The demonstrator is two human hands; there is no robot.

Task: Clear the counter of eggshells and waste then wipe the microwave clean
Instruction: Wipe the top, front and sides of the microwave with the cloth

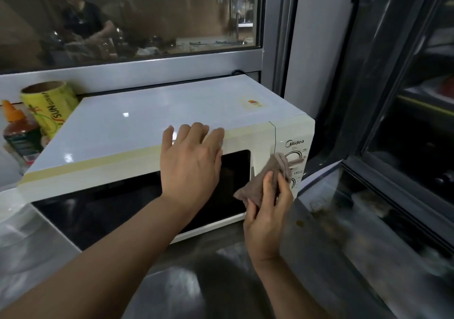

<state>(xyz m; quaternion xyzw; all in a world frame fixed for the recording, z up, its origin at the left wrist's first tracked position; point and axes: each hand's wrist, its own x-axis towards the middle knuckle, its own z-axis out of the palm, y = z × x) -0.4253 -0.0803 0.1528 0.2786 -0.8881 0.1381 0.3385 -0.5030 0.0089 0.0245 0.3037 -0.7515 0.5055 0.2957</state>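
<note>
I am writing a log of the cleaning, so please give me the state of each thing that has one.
microwave: door closed
cloth: crumpled, against the control panel
right hand: fingers grip the cloth
left hand: flat on the microwave's top front edge
sauce bottle: upright, capped
yellow roll: standing, tilted

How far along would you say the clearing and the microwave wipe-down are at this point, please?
Done, as far as visible: no eggshells or waste show on the counter in front. In hand: the right hand holds a brown cloth against the control panel of the microwave, while the left hand rests open on its top front edge. Left: the dark door, and whether the top is finished is unclear.
</note>
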